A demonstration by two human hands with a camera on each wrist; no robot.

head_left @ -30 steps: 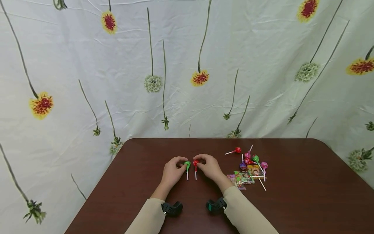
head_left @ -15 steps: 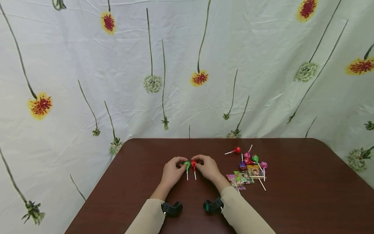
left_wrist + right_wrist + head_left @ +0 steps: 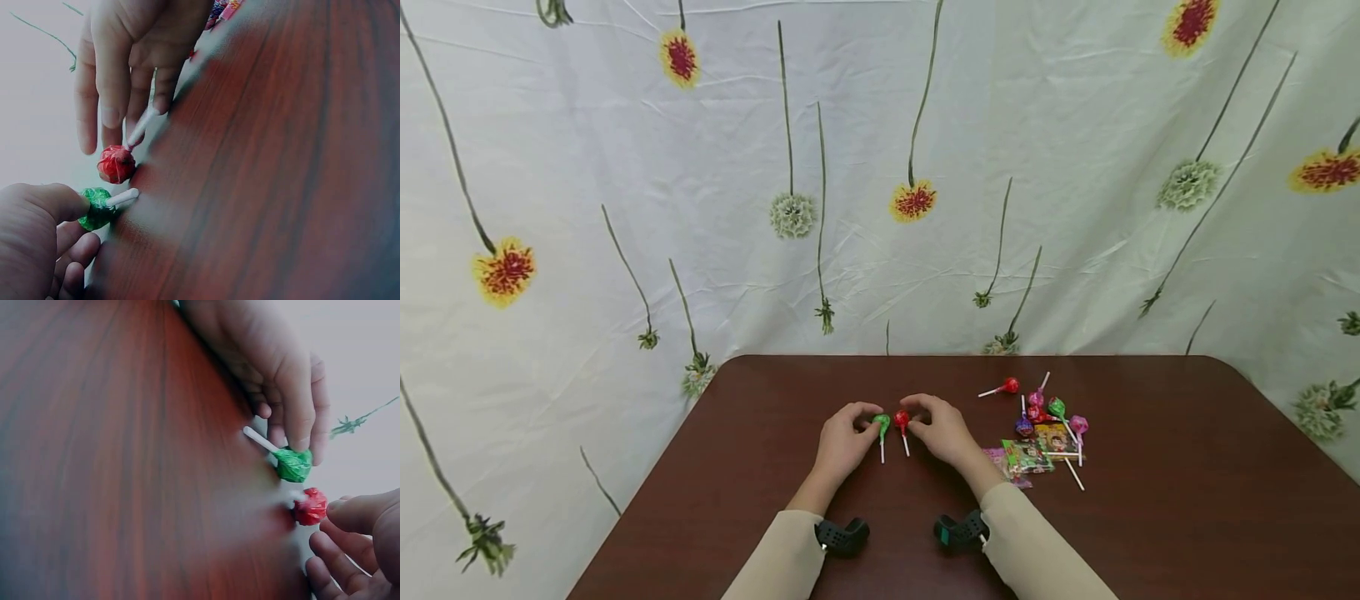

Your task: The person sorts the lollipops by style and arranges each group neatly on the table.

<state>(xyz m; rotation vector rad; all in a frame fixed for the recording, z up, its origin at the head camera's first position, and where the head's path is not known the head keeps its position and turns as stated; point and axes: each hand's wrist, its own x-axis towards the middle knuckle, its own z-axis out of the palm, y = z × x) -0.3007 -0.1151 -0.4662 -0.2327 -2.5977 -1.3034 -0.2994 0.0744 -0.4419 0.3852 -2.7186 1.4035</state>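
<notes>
The left hand [image 3: 842,442] pinches the green lollipop [image 3: 882,422] by its wrapped head between thumb and fingers, the white stick pointing toward the person. Just right of it lies the red lollipop [image 3: 902,418], its stick slightly slanted, with a small gap between the two heads. Around the red head the right hand [image 3: 942,429] is spread, its thumb and fingers apart. In the left wrist view the right hand's fingers [image 3: 111,115] stand off the red head [image 3: 116,164]; in the right wrist view the thumb [image 3: 353,512] is right beside the red head [image 3: 310,507].
A loose pile of lollipops [image 3: 1057,407] and flat candy packets [image 3: 1027,456] lies right of the right hand on the dark brown table [image 3: 1187,467]. Another red lollipop [image 3: 1011,385] lies farther back. A flowered white cloth [image 3: 865,275] hangs behind the table.
The red lollipop first shifted left toward the green one, then back slightly right, and its stick is now more slanted. The right hand has moved a little right. The left hand has stayed put.
</notes>
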